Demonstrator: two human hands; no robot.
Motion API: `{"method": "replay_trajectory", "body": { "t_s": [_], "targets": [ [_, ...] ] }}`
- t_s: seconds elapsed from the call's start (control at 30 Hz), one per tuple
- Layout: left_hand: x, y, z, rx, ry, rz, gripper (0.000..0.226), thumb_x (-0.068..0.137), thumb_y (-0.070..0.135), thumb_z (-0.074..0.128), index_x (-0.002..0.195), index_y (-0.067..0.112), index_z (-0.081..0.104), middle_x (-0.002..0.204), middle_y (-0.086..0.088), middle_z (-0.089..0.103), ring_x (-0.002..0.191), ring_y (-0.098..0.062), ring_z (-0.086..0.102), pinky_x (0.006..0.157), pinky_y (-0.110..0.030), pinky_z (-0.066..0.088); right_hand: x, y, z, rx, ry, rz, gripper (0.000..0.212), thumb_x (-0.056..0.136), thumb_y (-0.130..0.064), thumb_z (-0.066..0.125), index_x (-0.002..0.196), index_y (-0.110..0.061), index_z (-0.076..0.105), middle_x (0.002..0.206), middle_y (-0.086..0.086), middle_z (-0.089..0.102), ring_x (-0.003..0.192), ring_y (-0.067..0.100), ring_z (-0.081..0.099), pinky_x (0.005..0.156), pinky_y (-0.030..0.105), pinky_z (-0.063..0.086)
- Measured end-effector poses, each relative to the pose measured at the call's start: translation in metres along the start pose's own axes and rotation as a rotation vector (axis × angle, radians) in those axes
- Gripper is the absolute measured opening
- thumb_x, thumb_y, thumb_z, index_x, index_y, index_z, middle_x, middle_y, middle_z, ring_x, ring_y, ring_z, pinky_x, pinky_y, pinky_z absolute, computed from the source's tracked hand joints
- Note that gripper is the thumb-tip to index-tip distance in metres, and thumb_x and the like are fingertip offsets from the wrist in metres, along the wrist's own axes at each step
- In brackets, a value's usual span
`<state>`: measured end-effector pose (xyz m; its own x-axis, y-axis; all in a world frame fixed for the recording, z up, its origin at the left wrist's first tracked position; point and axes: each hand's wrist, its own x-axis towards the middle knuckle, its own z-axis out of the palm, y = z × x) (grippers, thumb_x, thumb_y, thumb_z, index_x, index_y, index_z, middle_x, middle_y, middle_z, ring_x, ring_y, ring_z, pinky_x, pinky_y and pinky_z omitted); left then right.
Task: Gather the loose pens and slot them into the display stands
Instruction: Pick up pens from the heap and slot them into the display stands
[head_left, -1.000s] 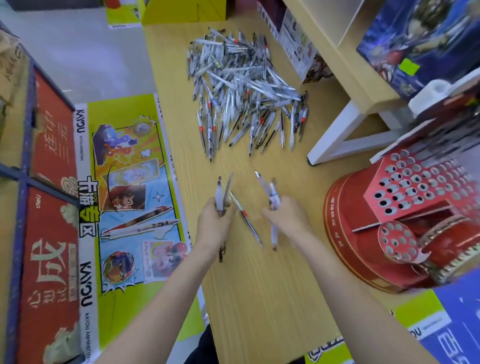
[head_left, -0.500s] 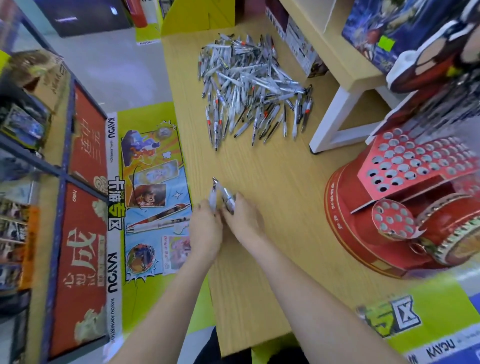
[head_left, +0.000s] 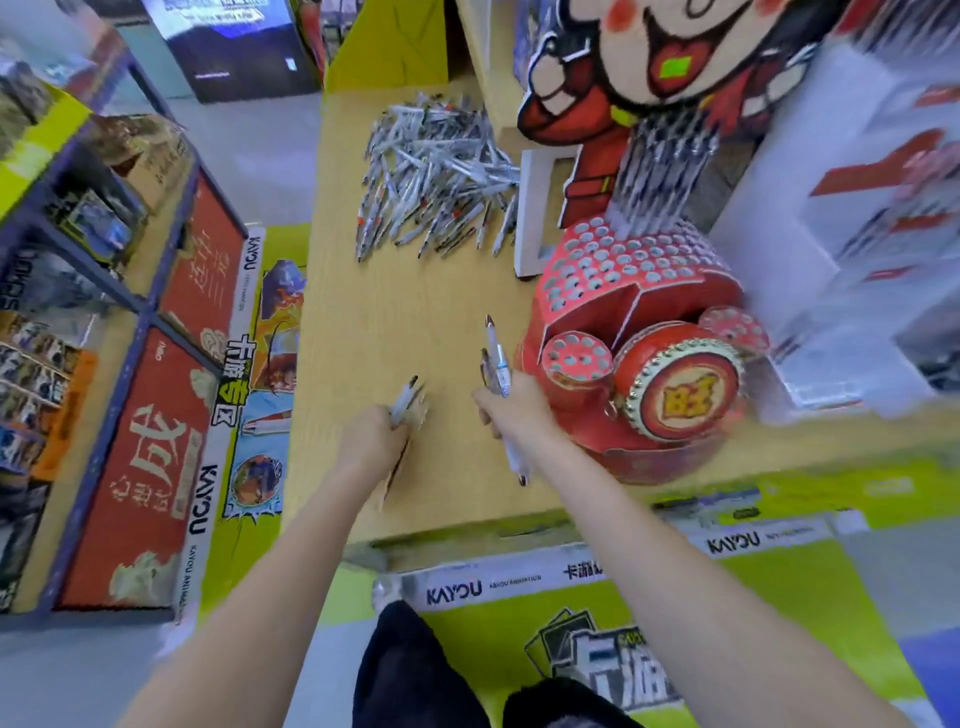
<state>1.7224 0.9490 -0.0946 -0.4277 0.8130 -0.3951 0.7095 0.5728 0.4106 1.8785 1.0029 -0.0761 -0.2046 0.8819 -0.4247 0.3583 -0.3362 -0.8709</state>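
A big heap of loose pens (head_left: 439, 171) lies at the far end of the wooden table (head_left: 410, 306). My left hand (head_left: 371, 441) grips a small bundle of pens (head_left: 405, 402) just above the table's near part. My right hand (head_left: 514, 410) holds a few pens (head_left: 496, 358), their tips pointing away, right beside the red drum-shaped display stand (head_left: 639, 332). The stand's top panels are full of round holes, and several pens (head_left: 660, 171) stand slotted in its rear rows.
A cartoon figure cutout (head_left: 639, 67) rises behind the stand. A white shelf leg (head_left: 530, 208) stands beside the pen heap. Shelving with red and green printed panels (head_left: 171, 395) runs along the left. White boxes (head_left: 857, 234) fill the right side.
My hands, pressed together over one bundle half a second ago, have separated, each holding pens. The right hand has moved toward the red stand. My view has swung right and up.
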Motion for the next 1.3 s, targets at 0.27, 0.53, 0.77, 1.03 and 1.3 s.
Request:
{"method": "replay_trajectory", "body": {
  "t_s": [0.27, 0.53, 0.77, 1.03, 1.3],
  "targets": [
    [-0.103, 0.078, -0.012, -0.834, -0.114, 0.067, 0.016, 0.093, 0.025, 0.057, 0.082, 0.015, 0.05, 0.074, 0.0, 0.041, 0.058, -0.009, 0.035, 0.046, -0.015, 0.033, -0.062, -0.013, -0.058, 0.362, -0.139, -0.023, 0.016, 0.085, -0.024, 0.067, 0.086, -0.011, 0.057, 0.058, 0.0, 0.045, 0.042, 0.009, 0.03, 0.038, 0.018, 0.025],
    [-0.108, 0.153, -0.047, -0.752, -0.225, 0.362, 0.023, 0.091, 0.024, 0.059, 0.072, 0.018, 0.048, 0.06, 0.006, 0.03, 0.042, -0.005, 0.028, 0.045, -0.019, 0.026, -0.08, -0.071, -0.14, 0.469, -0.11, -0.19, 0.028, 0.085, -0.006, 0.066, 0.063, -0.012, 0.049, 0.041, -0.003, 0.035, 0.032, 0.008, 0.027, 0.034, 0.017, 0.023],
    [-0.102, 0.248, -0.08, -0.639, -0.26, 0.674, 0.02, 0.091, 0.021, 0.06, 0.076, 0.009, 0.057, 0.05, 0.006, 0.033, 0.038, -0.003, 0.032, 0.04, -0.012, 0.029, -0.087, -0.119, -0.239, 0.646, 0.239, -0.461, 0.027, 0.091, -0.014, 0.06, 0.067, -0.01, 0.049, 0.042, 0.0, 0.038, 0.034, 0.009, 0.03, 0.036, 0.021, 0.024],
    [-0.075, 0.352, -0.066, -0.727, -0.094, 0.8, 0.017, 0.092, 0.012, 0.057, 0.093, -0.003, 0.065, 0.057, 0.008, 0.055, 0.045, 0.003, 0.049, 0.046, -0.008, 0.037, -0.065, -0.149, -0.343, 0.282, 0.753, -0.617, 0.026, 0.092, -0.024, 0.059, 0.071, -0.013, 0.048, 0.048, -0.01, 0.048, 0.041, 0.005, 0.039, 0.053, 0.028, 0.039],
    [-0.034, 0.441, -0.04, -0.85, 0.181, 0.616, 0.009, 0.092, 0.016, 0.058, 0.091, 0.007, 0.059, 0.071, -0.008, 0.055, 0.056, -0.014, 0.047, 0.053, -0.024, 0.037, 0.002, -0.199, -0.413, -0.426, 0.923, -1.017, 0.03, 0.095, -0.019, 0.054, 0.109, 0.007, 0.054, 0.052, -0.007, 0.034, 0.041, 0.007, 0.032, 0.04, 0.021, 0.029]
  ]
}}
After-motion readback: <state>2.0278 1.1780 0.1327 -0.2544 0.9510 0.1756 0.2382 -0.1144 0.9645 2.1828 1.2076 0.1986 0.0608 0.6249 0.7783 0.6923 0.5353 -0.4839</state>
